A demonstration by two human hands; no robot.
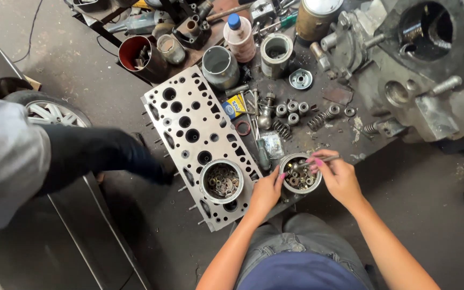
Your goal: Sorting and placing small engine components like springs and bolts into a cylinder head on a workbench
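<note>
Down low, the left hand (266,194) is cupping the rim of a small metal cup (300,173) of washers and small parts, sitting on the dark surface (345,134) beside the cylinder head (197,145). Right hand (338,174) is pinching a thin metal tool (318,161) over it. Another cup (221,181) is resting on the head

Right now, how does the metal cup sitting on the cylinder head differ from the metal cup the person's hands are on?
The cup on the cylinder head rests on the pale cylinder head; the cup by the hands sits on the dark bench. No hand touches the first; the left hand steadies the second while the right hand holds a thin tool over it. Both are round, open-topped and hold small metal parts.
</note>
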